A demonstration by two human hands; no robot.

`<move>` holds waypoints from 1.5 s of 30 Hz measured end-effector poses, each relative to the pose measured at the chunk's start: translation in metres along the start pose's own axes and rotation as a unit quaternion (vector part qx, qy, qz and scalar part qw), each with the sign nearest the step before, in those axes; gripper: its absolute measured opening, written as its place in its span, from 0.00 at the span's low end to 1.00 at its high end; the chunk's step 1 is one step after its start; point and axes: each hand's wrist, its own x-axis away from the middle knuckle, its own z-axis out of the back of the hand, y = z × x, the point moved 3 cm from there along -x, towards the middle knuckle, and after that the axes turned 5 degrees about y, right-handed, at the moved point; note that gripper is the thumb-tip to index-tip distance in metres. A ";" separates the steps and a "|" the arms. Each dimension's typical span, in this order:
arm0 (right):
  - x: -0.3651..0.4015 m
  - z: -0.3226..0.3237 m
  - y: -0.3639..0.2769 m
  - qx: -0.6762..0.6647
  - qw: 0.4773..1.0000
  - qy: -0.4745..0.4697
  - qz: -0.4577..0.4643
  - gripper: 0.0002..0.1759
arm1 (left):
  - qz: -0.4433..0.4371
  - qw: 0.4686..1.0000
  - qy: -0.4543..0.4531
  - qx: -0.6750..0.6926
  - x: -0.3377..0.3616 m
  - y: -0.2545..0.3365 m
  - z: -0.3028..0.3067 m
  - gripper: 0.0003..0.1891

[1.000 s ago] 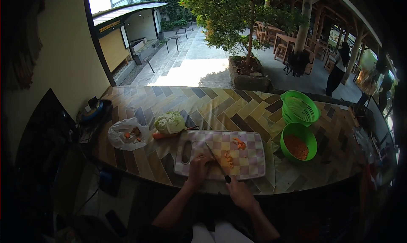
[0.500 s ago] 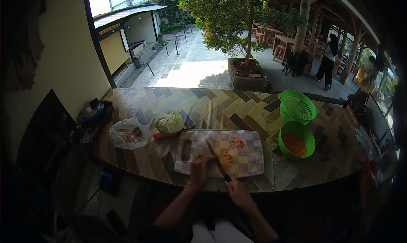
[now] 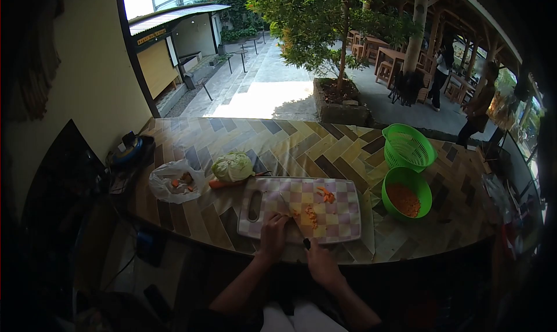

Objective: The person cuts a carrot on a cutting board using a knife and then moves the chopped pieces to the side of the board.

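Note:
A knife point(image 3: 293, 218) with a dark handle is in my right hand point(image 3: 321, 262), its blade slanting up and left over the checkered cutting board point(image 3: 342, 216). My left hand point(image 3: 274, 230) is closed on the board's near part, left of the blade, with its fingertips around a small orange piece that is mostly hidden. Small chopped orange bits point(image 3: 311, 217) lie right of the blade. Farther back on the board is a little pile of orange strips point(image 3: 326, 195).
Behind the board's left side are a cabbage point(image 3: 232, 167) and a carrot point(image 3: 223, 184), with a plastic bag point(image 3: 168, 187) of orange pieces further left. A green bowl point(image 3: 426, 196) of orange bits and a green basket point(image 3: 411, 146) stand right. Two people are beyond the table.
My right hand has shifted slightly left with the knife, whose blade has turned. In the background one person has moved left and another has come into clearer view at the right.

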 end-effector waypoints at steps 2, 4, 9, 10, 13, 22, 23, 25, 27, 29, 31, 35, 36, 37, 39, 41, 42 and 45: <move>-0.001 -0.002 0.007 -0.051 0.999 0.006 0.013 0.14 | -0.003 1.000 -0.007 -0.003 0.001 0.001 -0.001 0.13; -0.001 0.004 0.006 -0.083 0.996 -0.005 0.017 0.14 | 0.019 0.999 -0.018 0.019 -0.001 0.002 0.002 0.13; -0.001 0.012 -0.001 -0.001 0.999 -0.032 0.007 0.14 | 0.034 0.998 -0.037 0.045 -0.009 -0.003 0.004 0.11; -0.001 0.015 -0.001 0.011 0.999 -0.039 0.009 0.14 | 0.032 0.998 -0.036 0.046 -0.008 -0.005 0.004 0.10; -0.001 0.018 -0.002 0.035 0.998 -0.051 0.008 0.15 | 0.029 0.998 -0.030 0.053 -0.009 -0.010 0.001 0.10; 0.013 0.047 0.005 -0.056 0.997 -0.059 0.017 0.17 | 0.058 0.994 -0.036 0.087 -0.017 -0.018 0.006 0.08; 0.013 0.048 0.003 -0.061 0.997 -0.052 0.015 0.17 | 0.061 0.993 -0.041 0.096 -0.018 -0.017 0.005 0.08; 0.013 0.048 0.001 -0.067 0.997 -0.043 0.016 0.17 | 0.085 0.990 -0.049 0.105 -0.020 -0.018 0.005 0.07; 0.013 0.039 0.000 -0.073 0.996 -0.041 0.022 0.17 | 0.094 0.989 -0.045 0.108 -0.021 -0.020 0.005 0.07; 0.013 0.030 0.000 -0.065 0.997 -0.039 0.019 0.17 | 0.087 0.990 -0.032 0.105 -0.019 -0.024 0.002 0.07; 0.013 0.024 0.003 -0.062 0.997 -0.036 0.019 0.17 | 0.094 0.990 -0.021 0.102 -0.017 -0.027 0.001 0.07; 0.014 0.012 0.010 -0.020 0.999 -0.026 0.035 0.18 | 0.101 0.990 -0.012 0.097 -0.012 -0.028 -0.001 0.09; 0.013 0.011 0.012 0.003 0.999 -0.021 0.040 0.18 | 0.091 0.992 -0.013 0.089 -0.012 -0.029 -0.001 0.09; 0.010 0.010 0.011 0.013 0.999 -0.032 0.032 0.17 | 0.080 0.993 -0.015 0.080 -0.011 -0.029 -0.001 0.10; 0.002 0.011 0.007 0.030 0.998 -0.053 0.016 0.17 | 0.062 0.996 -0.017 0.058 -0.009 -0.025 0.000 0.10; -0.004 0.010 0.007 0.034 0.998 -0.044 0.013 0.17 | 0.047 0.998 -0.016 0.028 -0.009 -0.013 0.004 0.10; -0.006 0.009 0.007 0.035 0.999 -0.040 0.013 0.17 | 0.051 0.998 -0.015 0.036 -0.007 -0.012 0.003 0.10; -0.005 0.006 0.015 -0.066 0.997 -0.011 0.034 0.16 | 0.069 0.995 -0.018 0.066 -0.004 -0.013 0.003 0.10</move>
